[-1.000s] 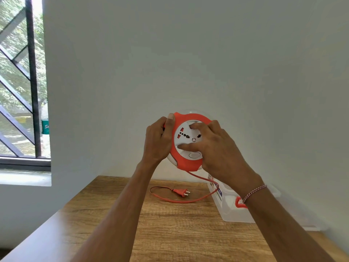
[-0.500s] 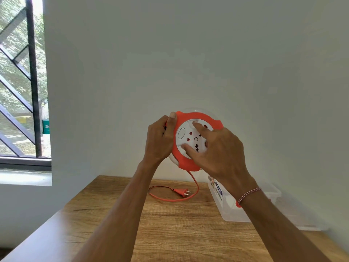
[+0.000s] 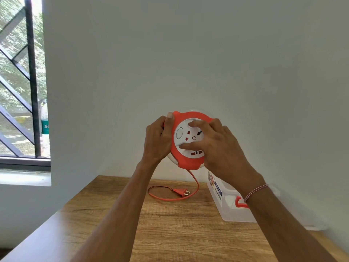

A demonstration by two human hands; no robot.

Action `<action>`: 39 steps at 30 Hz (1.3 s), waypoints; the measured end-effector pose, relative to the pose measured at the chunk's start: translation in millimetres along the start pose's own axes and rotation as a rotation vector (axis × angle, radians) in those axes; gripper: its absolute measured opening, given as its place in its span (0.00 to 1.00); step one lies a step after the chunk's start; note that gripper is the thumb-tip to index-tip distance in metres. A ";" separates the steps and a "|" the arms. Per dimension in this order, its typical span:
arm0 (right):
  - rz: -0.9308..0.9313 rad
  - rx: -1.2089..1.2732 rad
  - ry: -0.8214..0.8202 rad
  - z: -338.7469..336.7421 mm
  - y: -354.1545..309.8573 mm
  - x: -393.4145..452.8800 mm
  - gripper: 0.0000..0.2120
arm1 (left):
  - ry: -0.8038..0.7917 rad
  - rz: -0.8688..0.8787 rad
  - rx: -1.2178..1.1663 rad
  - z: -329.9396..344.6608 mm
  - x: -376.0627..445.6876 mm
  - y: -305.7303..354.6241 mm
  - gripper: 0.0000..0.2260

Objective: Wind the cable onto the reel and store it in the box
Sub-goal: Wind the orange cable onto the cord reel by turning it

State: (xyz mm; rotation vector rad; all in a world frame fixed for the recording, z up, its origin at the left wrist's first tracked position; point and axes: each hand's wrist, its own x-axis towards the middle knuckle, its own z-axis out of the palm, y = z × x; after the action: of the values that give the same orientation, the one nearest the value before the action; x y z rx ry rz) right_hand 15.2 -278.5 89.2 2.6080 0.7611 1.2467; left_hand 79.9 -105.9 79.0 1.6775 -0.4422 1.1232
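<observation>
Pale wall (image 3: pixel 207 63) behind; barred window (image 3: pixel 22 82) at far left.

Table (image 3: pixel 170 233): wood grain, bears the box and the loose cable end.

Box (image 3: pixel 226 201): clear plastic, red latch, at the table's right, against the wall. Open top, it seems; lid not made out. Likely light and rigid.

Reel (image 3: pixel 187 140): round, orange rim, white socket face, held up in the air above the table's far edge, face toward the camera. Hard, smooth plastic, judged light enough for one hand. Best held by the rim, leaving the face free to turn.

Left hand (image 3: pixel 158 140): closed on the reel's left rim, thumb over the front edge.

Right hand (image 3: pixel 221 146): fingers spread on the white face, fingertips pressed into it, apparently to turn it; not wrapped around anything.

Cable (image 3: pixel 196 186): thin, orange, limp; hangs from the reel's underside and loops on the table. Should feed easily, may snag or kink.

Plug (image 3: pixel 180 191): two-pin, orange, lying on the table inside the loop. Not yet wound in.
</observation>
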 end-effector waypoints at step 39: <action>0.013 -0.020 0.115 8.1 2.6 -0.1 0.30 | 0.010 0.032 -0.021 1.9 -0.3 2.5 0.24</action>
State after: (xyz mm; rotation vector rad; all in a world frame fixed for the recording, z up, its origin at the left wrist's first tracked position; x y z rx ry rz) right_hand 22.3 -280.2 84.9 2.5479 0.7478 1.4107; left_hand 78.8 -108.7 80.0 1.6508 -0.4741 1.1464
